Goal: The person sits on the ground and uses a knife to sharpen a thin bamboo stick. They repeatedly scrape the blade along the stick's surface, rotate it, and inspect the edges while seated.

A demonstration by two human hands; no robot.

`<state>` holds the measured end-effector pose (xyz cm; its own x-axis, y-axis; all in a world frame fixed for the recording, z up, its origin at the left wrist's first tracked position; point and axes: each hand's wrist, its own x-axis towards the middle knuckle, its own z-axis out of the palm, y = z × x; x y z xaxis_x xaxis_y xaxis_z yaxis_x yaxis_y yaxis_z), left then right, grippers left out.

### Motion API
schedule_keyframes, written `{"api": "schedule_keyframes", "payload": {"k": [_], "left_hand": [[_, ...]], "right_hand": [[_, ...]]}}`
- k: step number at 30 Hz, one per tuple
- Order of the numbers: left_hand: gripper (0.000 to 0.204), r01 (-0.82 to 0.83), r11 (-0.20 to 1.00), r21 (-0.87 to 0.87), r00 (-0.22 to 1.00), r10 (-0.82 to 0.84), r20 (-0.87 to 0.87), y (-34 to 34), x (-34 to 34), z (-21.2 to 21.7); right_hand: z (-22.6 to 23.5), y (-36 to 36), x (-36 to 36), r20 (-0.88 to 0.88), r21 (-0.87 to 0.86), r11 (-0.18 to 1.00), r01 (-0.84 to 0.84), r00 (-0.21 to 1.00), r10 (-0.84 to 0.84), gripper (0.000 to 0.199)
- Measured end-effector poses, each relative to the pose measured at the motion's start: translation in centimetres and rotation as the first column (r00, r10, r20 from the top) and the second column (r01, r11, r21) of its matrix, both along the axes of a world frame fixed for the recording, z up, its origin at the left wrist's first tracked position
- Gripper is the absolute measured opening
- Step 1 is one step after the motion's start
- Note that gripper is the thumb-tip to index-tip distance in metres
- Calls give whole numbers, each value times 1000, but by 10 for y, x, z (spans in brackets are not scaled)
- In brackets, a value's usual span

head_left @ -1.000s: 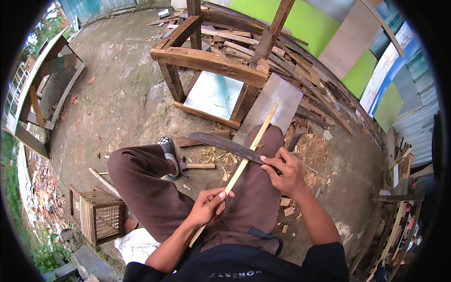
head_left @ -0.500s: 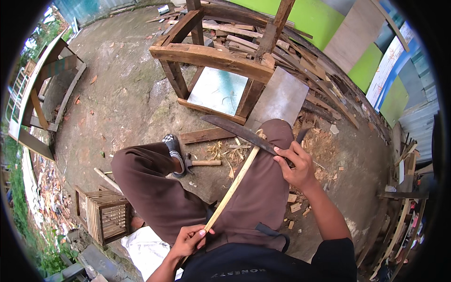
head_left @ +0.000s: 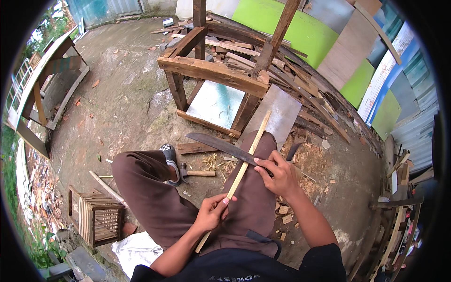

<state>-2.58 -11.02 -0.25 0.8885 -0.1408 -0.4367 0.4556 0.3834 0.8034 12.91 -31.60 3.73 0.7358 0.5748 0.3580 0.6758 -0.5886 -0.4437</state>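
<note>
My left hand (head_left: 212, 214) is closed around a thin pale strip of wood (head_left: 239, 176) that slants up and away over my right thigh. The strip's near end shows below my left wrist; its far end rises past my knee. My right hand (head_left: 276, 173) grips a machete (head_left: 217, 144), its fingers and thumb by the base of the dark blade. The blade lies across the strip, pointing left. Most of its handle is hidden by the hand. Brown trousers (head_left: 155, 197) cover both my bent legs.
An upturned wooden frame (head_left: 211, 73) stands ahead, beside a grey sheet (head_left: 277, 113). Scrap planks (head_left: 300, 77) are piled behind it. A hammer (head_left: 197, 173) lies by my left shoe (head_left: 170, 162). A slatted wooden crate (head_left: 96, 216) sits at left. Shavings and chips litter the concrete ground.
My left hand has moved forward and right, pushing the strip farther out past the blade. The blade has come closer to me and now crosses the strip farther from its far end.
</note>
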Motion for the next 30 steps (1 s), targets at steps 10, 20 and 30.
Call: {"api": "schedule_keyframes", "payload": {"k": [10, 20, 30], "left_hand": [[24, 82, 986, 142, 988, -62, -139, 60, -107, 19], [30, 107, 968, 228, 984, -71, -161, 96, -175, 36], [28, -350, 763, 543, 922, 179, 343, 119, -67, 67]], "right_hand": [[-5, -12, 4, -2, 19, 998, 52, 999, -52, 21], [-11, -3, 8, 17, 100, 980, 173, 984, -176, 21], [29, 0, 4, -499, 645, 576, 502, 848, -180, 30]]}}
